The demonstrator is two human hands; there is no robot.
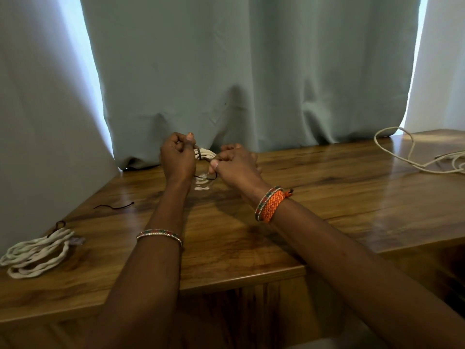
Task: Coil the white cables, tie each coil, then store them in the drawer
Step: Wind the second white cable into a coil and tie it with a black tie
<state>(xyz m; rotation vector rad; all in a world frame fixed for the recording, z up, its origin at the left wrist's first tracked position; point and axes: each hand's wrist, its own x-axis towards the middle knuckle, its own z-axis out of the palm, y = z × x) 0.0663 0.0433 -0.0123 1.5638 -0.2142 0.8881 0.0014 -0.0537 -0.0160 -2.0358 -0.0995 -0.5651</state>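
Note:
A small coil of white cable is held up above the far part of the wooden table, between both hands. My left hand grips its left side, where a dark tie wraps the strands. My right hand pinches the coil's right side together with a dark string end that hangs below. A tied white coil lies at the table's left edge. Loose white cable sprawls at the far right.
A spare dark tie string lies on the table left of my forearms. A grey-green curtain hangs right behind the table's far edge. The table's front edge runs under my forearms.

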